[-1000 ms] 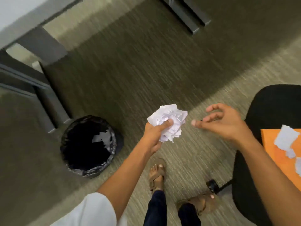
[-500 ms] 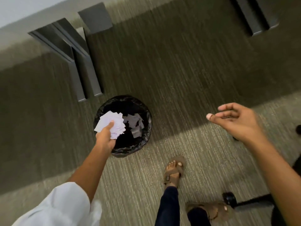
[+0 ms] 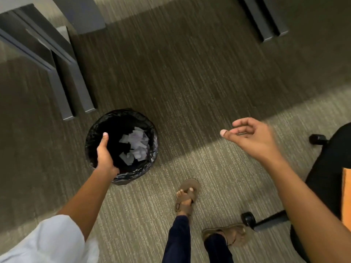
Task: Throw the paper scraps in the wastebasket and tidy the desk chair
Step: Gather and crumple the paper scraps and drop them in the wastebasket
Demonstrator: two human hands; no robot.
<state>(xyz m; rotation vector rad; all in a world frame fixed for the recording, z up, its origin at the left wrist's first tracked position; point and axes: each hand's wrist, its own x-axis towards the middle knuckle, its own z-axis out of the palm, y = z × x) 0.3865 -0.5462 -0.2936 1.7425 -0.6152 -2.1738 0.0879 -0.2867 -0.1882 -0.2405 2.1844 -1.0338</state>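
Observation:
A round wastebasket (image 3: 95, 130) lined with a black bag stands on the carpet at centre left. White paper scraps (image 3: 135, 145) lie inside it. My left hand (image 3: 104, 154) hangs over the basket's left rim, empty, palm down with the thumb stretched out. My right hand (image 3: 250, 137) floats to the right of the basket, above the carpet, fingers loosely curled and apart, holding nothing. The black desk chair (image 3: 326, 168) shows at the right edge, with an orange sheet (image 3: 346, 198) on its seat.
Dark grey desk legs (image 3: 64, 86) stand just behind and left of the basket; another pair (image 3: 266, 19) is at the top right. The chair's castors (image 3: 247, 219) sit near my sandalled feet (image 3: 187, 196). Grey striped carpet covers the floor.
My left hand carried a crumpled bunch of scraps leftward over the basket and let it go; the scraps now lie inside. My right hand stayed raised and empty. The view swung left.

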